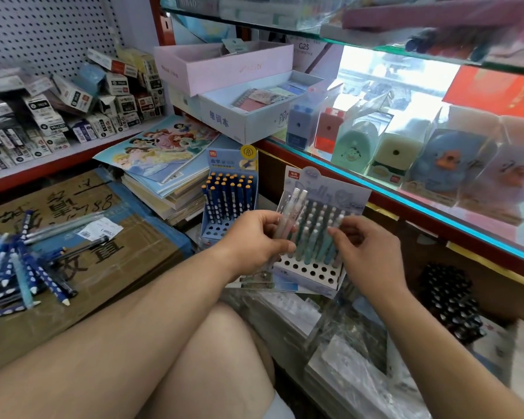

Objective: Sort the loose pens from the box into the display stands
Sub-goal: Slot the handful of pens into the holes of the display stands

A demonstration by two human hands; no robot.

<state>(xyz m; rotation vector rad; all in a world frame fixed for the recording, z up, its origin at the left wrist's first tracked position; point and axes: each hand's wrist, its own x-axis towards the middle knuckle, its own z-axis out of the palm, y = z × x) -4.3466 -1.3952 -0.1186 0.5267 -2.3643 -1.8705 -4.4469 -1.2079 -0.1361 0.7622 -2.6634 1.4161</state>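
Below a shop's glass shelf (406,202), a person's left hand (254,234) has its grip closed on a bunch of pale pens (291,211), likely ready to feed the half-filled stand (309,270) tagged LANTU. The right hand (366,252) fingers pens standing there; whether its grip pinches one cannot be told. Loose pens (22,267) lie at the carton's (152,246) left edge; a blue stand (230,195) marked deli stands beyond its right edge.

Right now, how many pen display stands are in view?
2: a blue stand behind the left hand, and a pale stand beside it, behind the right hand. Others may be hidden.
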